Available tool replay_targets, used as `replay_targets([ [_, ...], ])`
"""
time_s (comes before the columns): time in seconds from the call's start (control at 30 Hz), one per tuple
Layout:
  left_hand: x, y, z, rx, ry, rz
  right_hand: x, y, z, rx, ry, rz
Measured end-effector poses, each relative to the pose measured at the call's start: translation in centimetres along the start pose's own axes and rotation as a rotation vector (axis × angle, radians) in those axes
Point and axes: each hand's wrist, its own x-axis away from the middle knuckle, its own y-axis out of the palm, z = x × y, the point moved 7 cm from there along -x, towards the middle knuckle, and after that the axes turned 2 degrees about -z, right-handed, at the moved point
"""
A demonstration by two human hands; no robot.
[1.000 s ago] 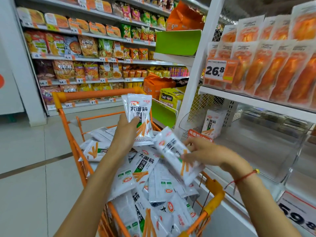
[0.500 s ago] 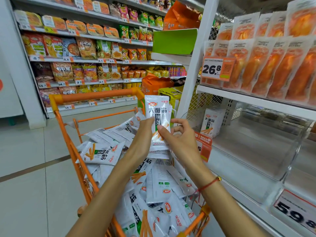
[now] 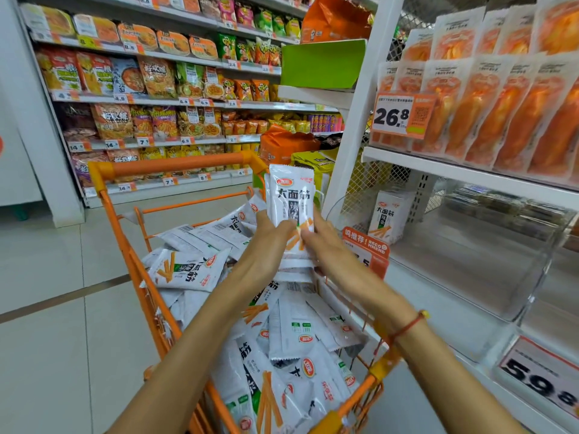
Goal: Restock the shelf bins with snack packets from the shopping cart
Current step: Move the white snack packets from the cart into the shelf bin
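Observation:
Both hands grip an upright stack of white snack packets point(image 3: 291, 202) with black characters and orange sticks, held above the orange shopping cart point(image 3: 125, 245). My left hand point(image 3: 269, 245) clasps the stack's left side and my right hand point(image 3: 326, 249) presses its right side. The cart is heaped with several more of the same white packets point(image 3: 291, 333). A clear plastic shelf bin point(image 3: 488, 261) sits to the right on the lower shelf, with one packet point(image 3: 390, 214) standing at its far left end.
A white shelf upright point(image 3: 354, 130) stands just right of the held stack. An orange recommendation tag point(image 3: 366, 245) hangs on the bin's front. Orange sausage packs point(image 3: 501, 111) fill the shelf above. Price tags 26.8 point(image 3: 394, 115) and 59.8 point(image 3: 542, 380) face me. Tiled aisle floor point(image 3: 47, 308) lies left.
My right hand brought its packet from above the cart up against the ones in my left hand. Both hands now hold the joined stack, a little higher and further right.

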Motion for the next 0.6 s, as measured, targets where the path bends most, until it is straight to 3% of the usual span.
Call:
replay_targets([
  [0.07, 0.1, -1.1, 0.5, 0.020, 0.006, 0.035, 0.2, -1.6, 0.5, -0.110, 0.062, -0.077],
  [0.1, 0.1, -1.8, 0.7, 0.038, 0.002, 0.065, 0.5, -2.3, 0.5, -0.043, 0.035, -0.100],
  [0.2, 0.0, -4.1, 1.2, 0.209, -0.009, 0.162, 1.8, -2.0, 0.7, 0.544, -0.179, -0.241],
  [0.27, -0.1, -5.2, 1.2, 0.291, -0.016, 0.189, 2.9, 0.4, 2.4, 0.739, -0.194, -0.446],
  [0.33, -0.1, -5.6, 1.0, 0.275, -0.024, 0.173, 3.4, 1.7, 3.3, 0.772, -0.202, -0.523],
  [0.47, 0.0, -5.1, 0.6, 0.268, -0.065, 0.129, 3.6, 2.1, 3.0, 0.857, -0.322, -0.442],
  [0.6, 0.0, -4.9, 0.7, 0.244, -0.098, 0.127, 3.7, 2.0, 3.4, 0.710, -0.340, -0.459],
])
